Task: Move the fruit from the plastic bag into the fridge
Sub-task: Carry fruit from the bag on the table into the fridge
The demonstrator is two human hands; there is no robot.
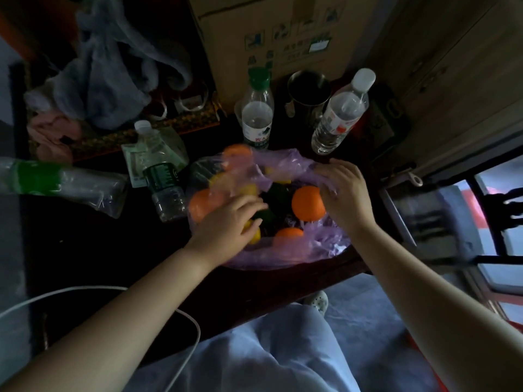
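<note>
A translucent purple plastic bag [285, 256] lies open on the dark table [113, 244], holding oranges, yellow fruit and dark green fruit. One bare orange [308, 203] sits at the bag's right side, another orange [288, 233] near the front, and a third orange [199, 206] shows through the plastic at the left. My left hand [226, 226] reaches into the bag over a yellow fruit [254, 236], fingers stretched toward the dark green fruit [276, 195]. My right hand [343, 190] grips the bag's right rim beside the bare orange. No fridge is visible.
Behind the bag stand two water bottles [257, 108] [339, 111] and a metal cup [308, 91]. A third bottle [158, 171] and a crushed bottle [62, 182] lie at the left. A cardboard box [268, 32] and cloth [113, 66] are at the back. A white cable [181, 315] curves by the table's front edge.
</note>
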